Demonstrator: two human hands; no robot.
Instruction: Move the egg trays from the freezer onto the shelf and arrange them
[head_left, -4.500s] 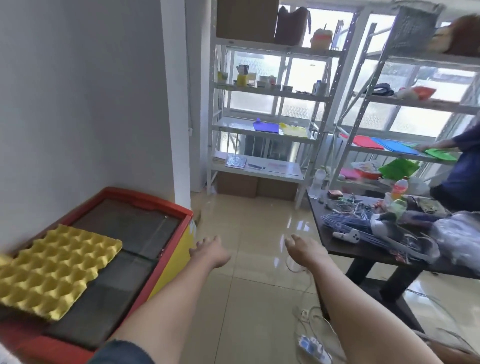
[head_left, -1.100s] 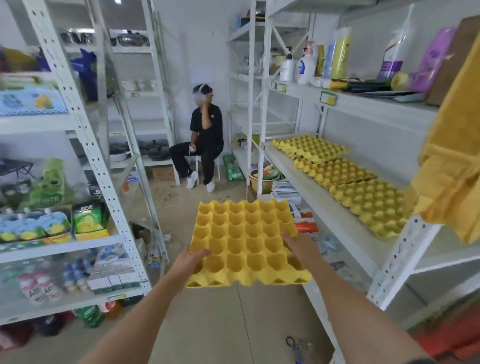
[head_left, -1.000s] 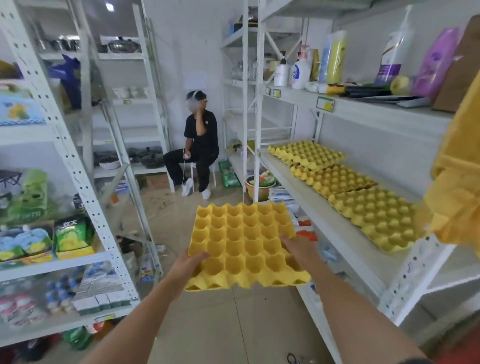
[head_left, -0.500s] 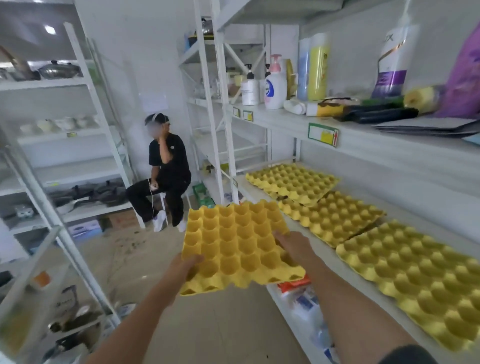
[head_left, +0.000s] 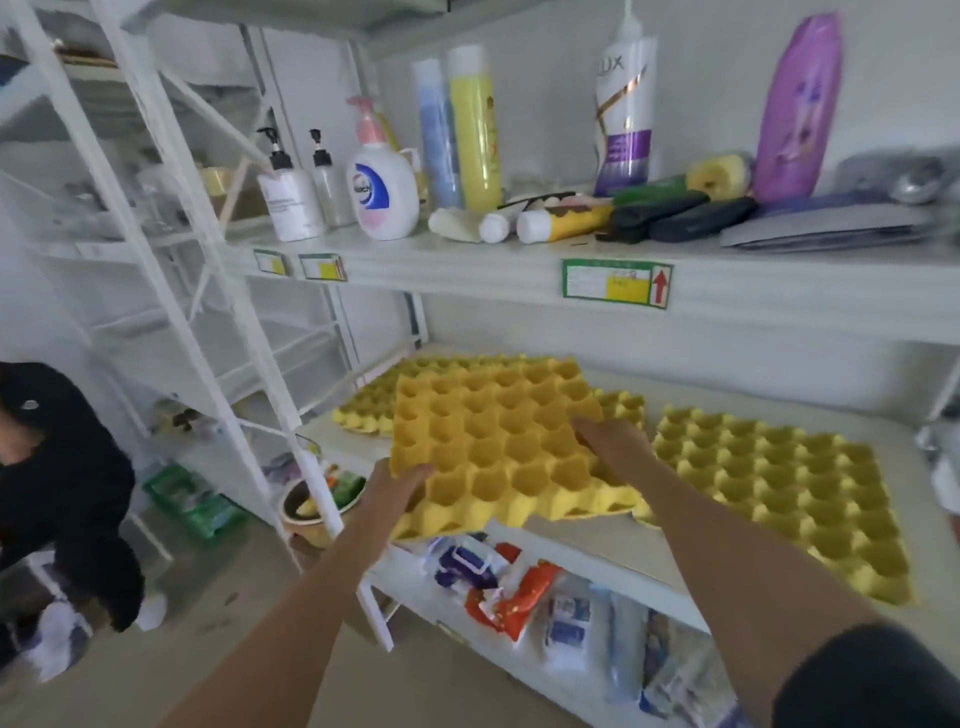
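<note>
I hold an empty yellow egg tray (head_left: 498, 441) in both hands, over the front edge of the white shelf (head_left: 597, 545). My left hand (head_left: 395, 493) grips its near left corner. My right hand (head_left: 613, 447) rests on its right side with fingers over the cups. The tray covers most of a second yellow tray (head_left: 621, 410) lying on the shelf. A third tray (head_left: 363, 410) peeks out behind on the left. Another tray (head_left: 779, 488) lies flat on the shelf to the right.
Bottles and tubes (head_left: 467, 150) stand on the shelf above, which has green price labels (head_left: 615, 283) on its edge. Packets (head_left: 509, 582) fill the lower shelf. A person in black (head_left: 57, 478) sits at the left. A white upright post (head_left: 218, 291) stands just left of the trays.
I have stepped closer and turned right toward the shelf. The held tray has moved forward and now hangs over the trays lying on the shelf.
</note>
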